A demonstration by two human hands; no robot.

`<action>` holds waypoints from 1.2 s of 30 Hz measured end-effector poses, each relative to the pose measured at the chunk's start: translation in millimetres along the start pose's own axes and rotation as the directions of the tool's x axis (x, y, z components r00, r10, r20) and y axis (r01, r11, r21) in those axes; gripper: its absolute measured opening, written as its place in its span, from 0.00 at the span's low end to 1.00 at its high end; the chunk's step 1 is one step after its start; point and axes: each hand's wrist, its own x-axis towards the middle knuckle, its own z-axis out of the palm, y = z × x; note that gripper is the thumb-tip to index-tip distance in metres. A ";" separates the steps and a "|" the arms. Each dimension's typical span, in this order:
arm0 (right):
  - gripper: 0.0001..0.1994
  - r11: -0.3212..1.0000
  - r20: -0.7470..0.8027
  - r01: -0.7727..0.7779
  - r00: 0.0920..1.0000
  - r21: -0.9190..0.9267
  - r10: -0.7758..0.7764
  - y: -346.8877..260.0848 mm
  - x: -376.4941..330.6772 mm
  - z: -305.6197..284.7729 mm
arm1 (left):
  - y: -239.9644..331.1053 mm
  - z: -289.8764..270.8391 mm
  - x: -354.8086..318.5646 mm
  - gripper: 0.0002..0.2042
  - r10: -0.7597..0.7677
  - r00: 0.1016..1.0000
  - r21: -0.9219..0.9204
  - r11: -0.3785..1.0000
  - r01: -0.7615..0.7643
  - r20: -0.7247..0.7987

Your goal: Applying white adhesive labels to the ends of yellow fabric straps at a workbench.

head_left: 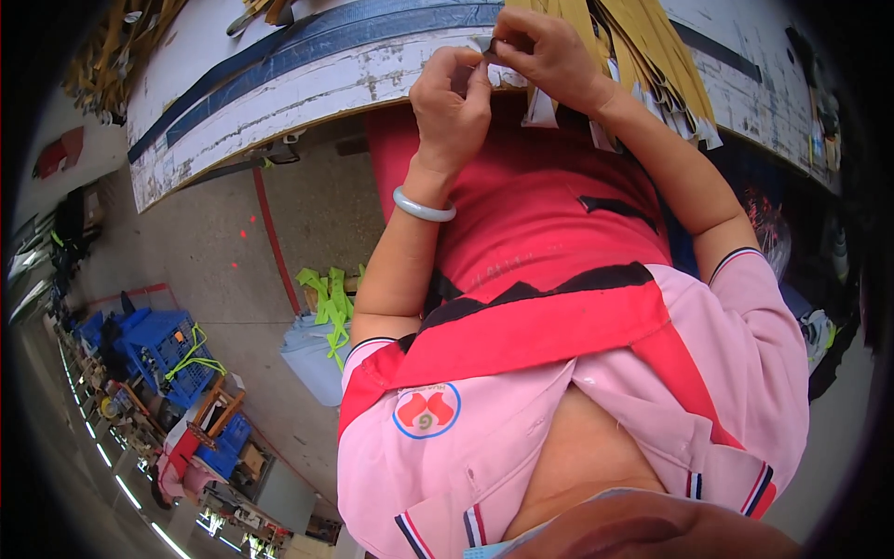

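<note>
Both hands meet at the near edge of the bench [279,93]: the left hand [451,110] pinches a small white tag [484,47] between thumb and fingers, and the right hand [545,58] grips the same tag from the other side — fingertips of the two nearly touching. A pale bangle [424,207] sits on the left wrist. The tag belongs to a bundle of yellow straps [643,47] that lies across the bench top and droops over its edge just right of the hands, more white tags hanging from the ends. The bench surface is white, worn and chipped, with a dark blue band [307,51] running along it; another heap of yellow straps [116,51] lies at its far left end. Below, a grey concrete floor [214,242] carries a red painted line [275,233]. A pale bucket [312,359] with green straps [331,303] stands on it, and blue crates [163,349] sit further left.
</note>
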 end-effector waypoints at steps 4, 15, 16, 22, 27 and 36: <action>0.09 0.862 0.244 -0.283 0.950 0.421 0.192 21.6 -16.4 -3.7 | 16.7 -17.2 17.8 0.13 0.054 0.995 -0.161 0.986 -0.041 0.082; 0.14 0.829 0.397 -0.455 0.862 0.326 0.317 19.7 -11.5 -14.8 | 11.4 -22.2 12.8 0.03 0.135 0.950 0.095 0.981 -0.168 0.283; 0.14 0.851 0.378 -0.429 0.874 0.302 0.306 19.0 -10.5 -16.4 | 12.6 -22.4 13.8 0.03 0.135 0.951 0.092 0.982 -0.166 0.279; 0.12 0.799 0.076 -0.474 0.873 0.369 0.483 17.5 -8.4 -41.4 | -6.9 -107.9 44.1 0.04 0.066 0.972 0.120 0.992 -0.040 -0.224; 0.14 0.899 0.194 -0.428 0.894 0.097 0.404 13.6 -37.3 -59.6 | -12.0 -137.3 37.0 0.09 -0.007 0.966 0.161 0.986 0.050 -0.257; 0.11 0.967 0.174 -0.232 0.953 -0.103 0.247 5.7 -28.5 -51.1 | 20.5 17.1 -13.5 0.16 0.332 0.685 0.371 0.648 -0.666 0.649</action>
